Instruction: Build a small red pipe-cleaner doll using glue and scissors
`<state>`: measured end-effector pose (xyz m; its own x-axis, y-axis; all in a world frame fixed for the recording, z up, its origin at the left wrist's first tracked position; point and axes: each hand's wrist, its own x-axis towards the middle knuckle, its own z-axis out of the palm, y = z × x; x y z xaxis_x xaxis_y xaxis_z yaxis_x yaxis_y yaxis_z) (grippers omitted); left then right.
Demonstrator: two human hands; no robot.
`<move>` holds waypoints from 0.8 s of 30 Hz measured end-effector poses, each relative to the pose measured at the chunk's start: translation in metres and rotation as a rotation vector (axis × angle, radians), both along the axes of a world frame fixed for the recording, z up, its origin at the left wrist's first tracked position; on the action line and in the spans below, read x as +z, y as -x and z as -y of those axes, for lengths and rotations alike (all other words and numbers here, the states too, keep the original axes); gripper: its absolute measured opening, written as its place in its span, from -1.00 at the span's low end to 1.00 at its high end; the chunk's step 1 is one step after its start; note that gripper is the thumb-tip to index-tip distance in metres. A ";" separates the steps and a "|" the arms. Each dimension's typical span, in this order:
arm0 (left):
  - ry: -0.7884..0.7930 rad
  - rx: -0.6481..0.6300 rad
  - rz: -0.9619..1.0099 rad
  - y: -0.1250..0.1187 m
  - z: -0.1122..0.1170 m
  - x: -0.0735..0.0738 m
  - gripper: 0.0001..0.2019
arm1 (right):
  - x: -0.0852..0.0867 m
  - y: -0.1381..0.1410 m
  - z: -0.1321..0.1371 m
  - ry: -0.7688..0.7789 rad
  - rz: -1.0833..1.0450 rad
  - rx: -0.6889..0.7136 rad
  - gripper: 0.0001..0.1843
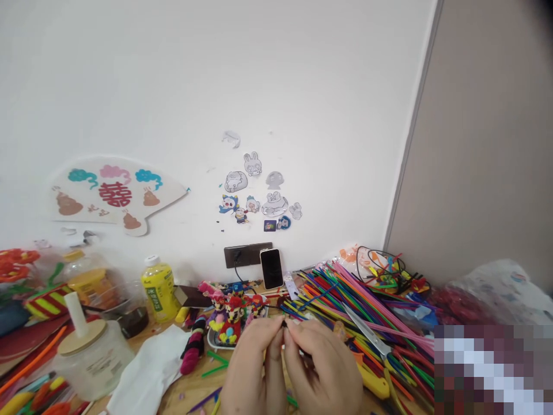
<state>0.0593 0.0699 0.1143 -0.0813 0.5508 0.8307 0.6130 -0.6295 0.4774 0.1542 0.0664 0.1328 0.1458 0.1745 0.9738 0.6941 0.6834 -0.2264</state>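
Thumb and fingers of my left hand (253, 360) are pinched together, meeting those of my right hand (324, 363) at the fingertips. Between them is a small black piece (284, 324), too tiny to tell its kind. Both hands are closed on it, above the near part of the table. Just behind my left hand, a white tray (212, 339) holds several small colourful figures (233, 314) made of fuzzy stems. To the right of my right hand lie a bundle of coloured pipe cleaners (345, 294) and scissors (367, 329).
A phone (271, 269) leans on the wall by a socket strip (246, 256). At the left stand a yellow bottle (158, 291), a wooden-lidded jar (93, 366) and white tissue (149, 369). A yellow-handled tool (374, 380) lies right of my hands; plastic bags (505, 288) sit far right.
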 end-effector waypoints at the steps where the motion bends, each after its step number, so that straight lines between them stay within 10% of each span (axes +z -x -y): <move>1: 0.006 0.005 0.032 -0.002 0.001 0.000 -0.86 | -0.002 0.003 0.000 -0.003 -0.034 -0.004 -0.85; 6: 0.012 0.042 0.191 -0.004 0.004 -0.001 -0.84 | -0.016 0.015 -0.001 0.036 -0.195 0.139 -0.87; 14: -0.094 -0.151 0.103 0.006 0.001 0.011 -0.90 | -0.002 -0.004 -0.001 0.584 -0.434 0.900 -0.71; 24: -0.161 -0.216 0.018 0.007 -0.003 0.013 -0.83 | -0.001 -0.002 -0.006 0.891 -0.650 1.287 -0.61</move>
<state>0.0519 0.0728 0.1278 0.0088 0.4178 0.9085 0.4484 -0.8138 0.3698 0.1558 0.0726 0.1322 -0.2099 0.9108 0.3556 -0.5248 0.2019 -0.8269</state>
